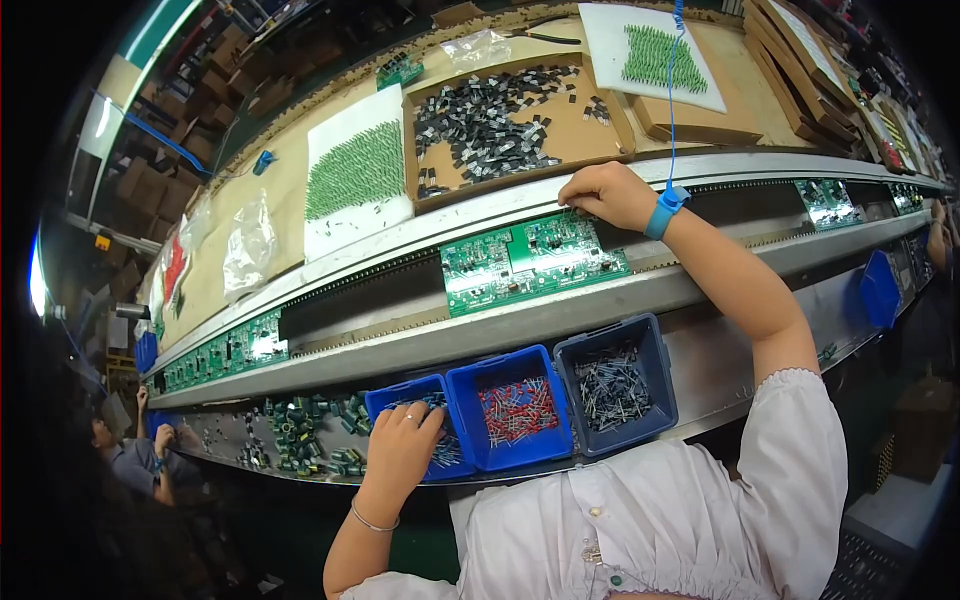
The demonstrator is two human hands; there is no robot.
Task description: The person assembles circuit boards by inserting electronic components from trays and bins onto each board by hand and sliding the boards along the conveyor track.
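Note:
A green circuit board (533, 261) lies on the conveyor track in front of me. My right hand (607, 193), with a blue wrist strap (665, 211), rests at the board's far right corner, fingers curled down; I cannot tell whether it holds a part. My left hand (402, 445) reaches into the leftmost blue bin (390, 398), fingers spread over small dark parts. Beside it stand a blue bin of red parts (513, 412) and another of grey parts (614, 386).
More green boards (228, 351) (829, 201) sit along the track. Behind it lie a cardboard tray of black parts (497, 122) and white foam sheets stuck with green parts (355, 172) (655, 57). Loose green coils (308, 435) lie left of the bins. Another person (135, 460) works at far left.

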